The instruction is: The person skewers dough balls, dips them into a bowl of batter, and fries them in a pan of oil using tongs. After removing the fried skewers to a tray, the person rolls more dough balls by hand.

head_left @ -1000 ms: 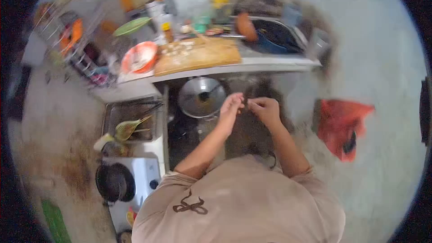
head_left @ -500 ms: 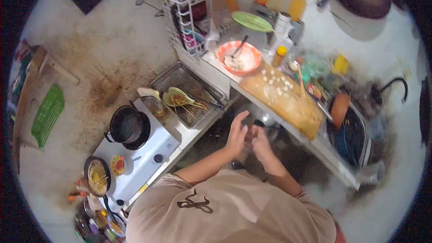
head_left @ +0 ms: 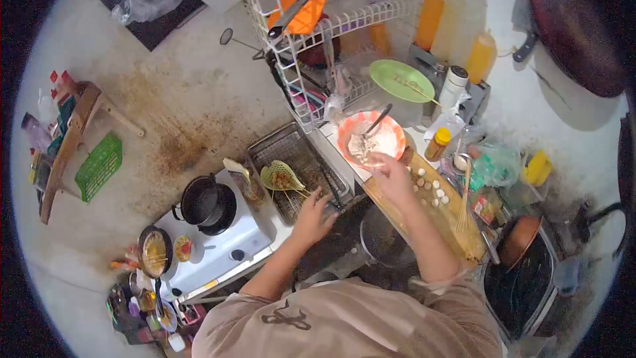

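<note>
My right hand (head_left: 395, 182) reaches to the near rim of an orange-and-white bowl (head_left: 399, 134). Its fingers are bent together over the edge, and whatever may be between them is hidden. Inside the bowl are a pale floury mixture (head_left: 381, 142) and a dark-handled spoon (head_left: 379, 119). Beside that hand, several small whitish balls (head_left: 436, 185) lie on a floured wooden board (head_left: 457, 222). My left hand (head_left: 315, 217) hovers, fingers spread and holding nothing visible, by the near edge of a metal tray (head_left: 265, 148), where a green leaf-shaped strainer (head_left: 271, 172) holds browned pieces.
At left, a black pot (head_left: 201, 202) and a small pan (head_left: 156, 255) are on the white stove (head_left: 225, 262). A green plate (head_left: 397, 73), a flask (head_left: 454, 83) and a yellow-capped jar (head_left: 437, 142) stand behind the board. A whisk (head_left: 464, 205) lies on its right side.
My hands were together in front of my body and have parted. The right went forward to the bowl, the left toward the tray. The view has shifted too.
</note>
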